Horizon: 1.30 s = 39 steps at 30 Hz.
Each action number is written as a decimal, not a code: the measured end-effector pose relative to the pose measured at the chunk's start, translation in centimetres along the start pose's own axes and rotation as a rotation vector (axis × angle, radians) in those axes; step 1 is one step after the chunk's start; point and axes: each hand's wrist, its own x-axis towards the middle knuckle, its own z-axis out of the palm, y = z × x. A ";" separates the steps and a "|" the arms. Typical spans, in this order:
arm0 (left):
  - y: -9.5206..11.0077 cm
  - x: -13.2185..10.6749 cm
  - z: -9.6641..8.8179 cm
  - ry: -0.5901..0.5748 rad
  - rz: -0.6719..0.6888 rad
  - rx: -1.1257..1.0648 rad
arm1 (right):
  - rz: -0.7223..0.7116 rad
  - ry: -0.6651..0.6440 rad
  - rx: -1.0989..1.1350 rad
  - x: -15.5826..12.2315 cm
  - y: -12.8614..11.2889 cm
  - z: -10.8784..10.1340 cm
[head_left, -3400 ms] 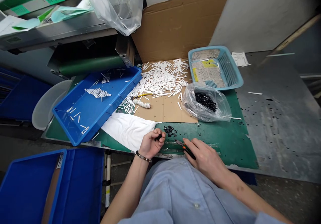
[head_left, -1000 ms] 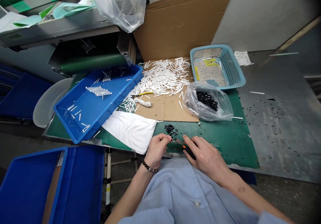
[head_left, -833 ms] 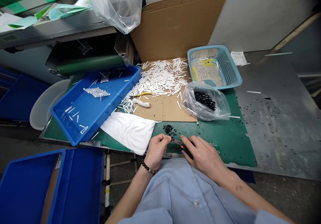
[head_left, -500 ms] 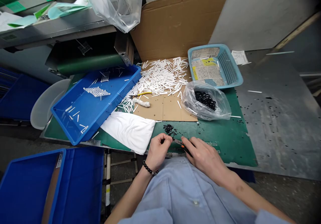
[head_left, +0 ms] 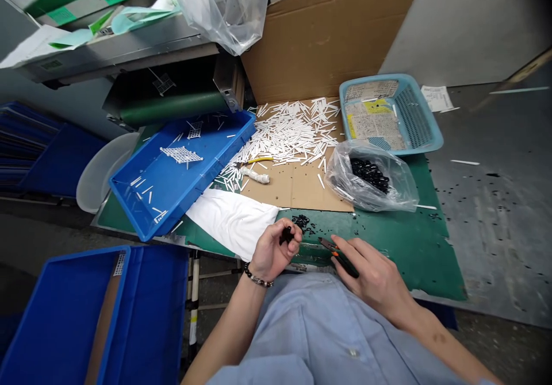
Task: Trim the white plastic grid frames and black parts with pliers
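Observation:
My left hand (head_left: 276,248) is turned partly palm up, its fingers curled around some small shiny black pieces (head_left: 286,235). In my right hand (head_left: 373,270) is a pair of cutting pliers (head_left: 340,257) with dark handles and orange marks, the jaws pointing left toward the left hand but apart from it. Just beyond both hands, a small pile of black pieces (head_left: 302,222) lies on the green mat (head_left: 401,241). Farther back and to the right, a clear plastic bag (head_left: 401,192) stands open with many more glossy black pieces inside.
White sticks (head_left: 288,132) cover a cardboard sheet (head_left: 297,187), with a yellow-handled tool (head_left: 261,159) at their edge. A blue tray (head_left: 172,192) holds white grid parts, beside a white cloth (head_left: 237,218). A light blue basket (head_left: 433,138) sits at the back right.
My hands have moved apart; the left has turned its palm upward, showing black pieces in its fingers. The pliers have shifted right, away from the left fingertips. The whole view has swung slightly left.

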 end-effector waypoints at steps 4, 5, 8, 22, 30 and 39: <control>0.7 -0.4 0.9 0.090 -0.009 -0.028 | 0.020 0.025 0.011 0.1 0.1 -0.1; 0.9 -0.6 1.2 0.101 -0.019 -0.046 | 0.031 0.028 0.014 0.1 0.1 -0.1; 1.7 -1.3 2.1 0.116 -0.027 -0.093 | 0.060 0.037 0.027 -0.1 0.2 -0.2; 3.6 -4.7 4.8 -0.088 0.018 -0.038 | 0.072 0.019 0.041 -0.3 0.2 -0.2; 3.6 -5.1 5.1 -0.118 0.011 -0.021 | 0.075 0.011 0.058 -0.2 0.1 -0.3; 3.7 -5.4 5.3 -0.140 0.005 -0.005 | 0.081 0.000 0.055 -0.4 0.2 -0.2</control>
